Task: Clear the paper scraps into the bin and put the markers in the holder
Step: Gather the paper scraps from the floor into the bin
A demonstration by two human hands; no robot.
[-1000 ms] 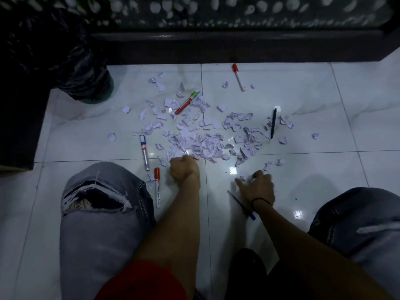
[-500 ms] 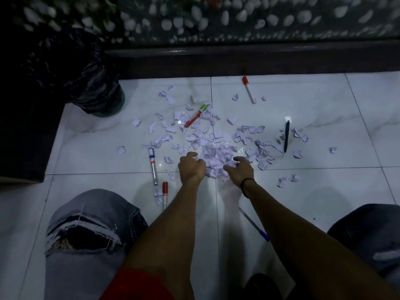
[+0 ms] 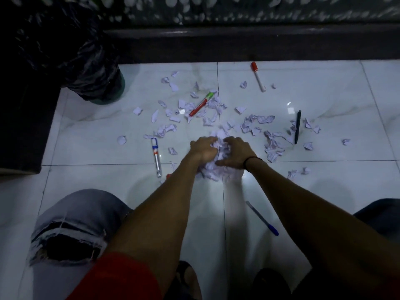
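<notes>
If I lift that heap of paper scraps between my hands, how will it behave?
Probably loose and very light: the heap of scraps is many small torn, crumpled pieces, so some will likely spill from between the left hand and right hand. On the glossy floor tile, pieces should slide easily.

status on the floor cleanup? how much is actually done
Done: nothing visibly binned or stowed. In hand: the left hand and right hand cup a gathered scrap pile. Left: loose scraps, red marker and other pens on the floor; bin sits far left.
</notes>
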